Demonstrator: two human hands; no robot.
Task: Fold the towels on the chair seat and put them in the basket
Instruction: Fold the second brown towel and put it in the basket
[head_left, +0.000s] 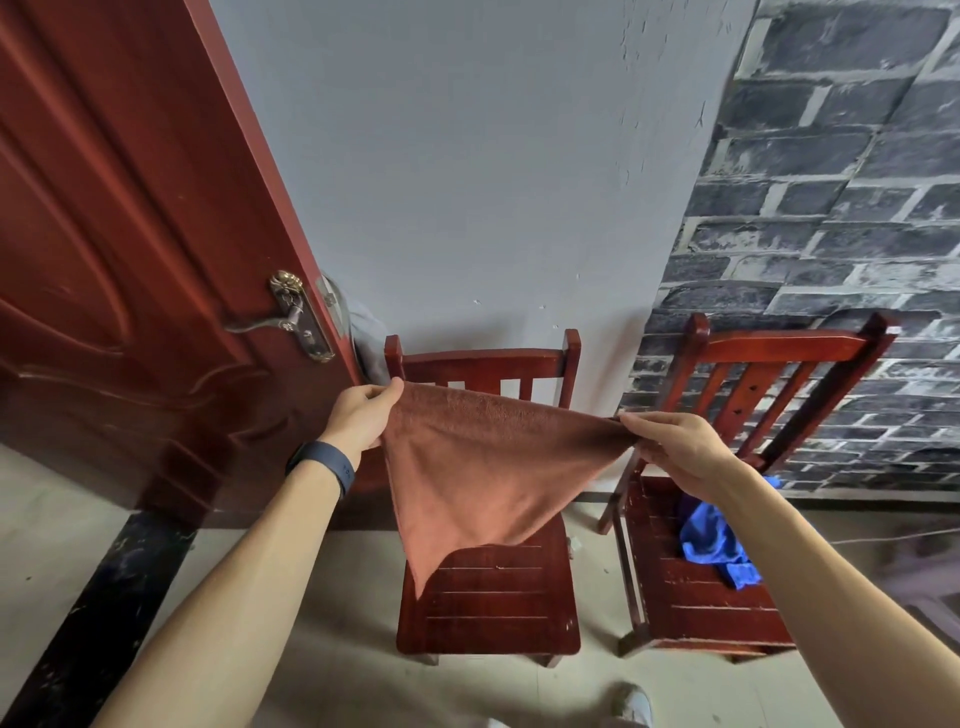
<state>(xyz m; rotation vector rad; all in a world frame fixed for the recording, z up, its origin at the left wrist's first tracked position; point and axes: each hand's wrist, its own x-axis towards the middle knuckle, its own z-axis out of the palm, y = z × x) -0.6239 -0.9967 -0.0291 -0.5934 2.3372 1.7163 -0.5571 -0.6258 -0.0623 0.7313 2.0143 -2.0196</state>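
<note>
Door (130, 234): left of the left fingers (388, 394).
Left hand (358, 415): fingers pinching the brown towel (483, 467) at one top corner.
Brown towel: stretched between both hands' fingers, tip hanging over the chair (493, 597) seat.
Right hand (675, 447): fingers (640, 422) pinching the other top corner.
Blue towel (717, 545): crumpled on the second chair (696, 613), below the right fingers.
</note>
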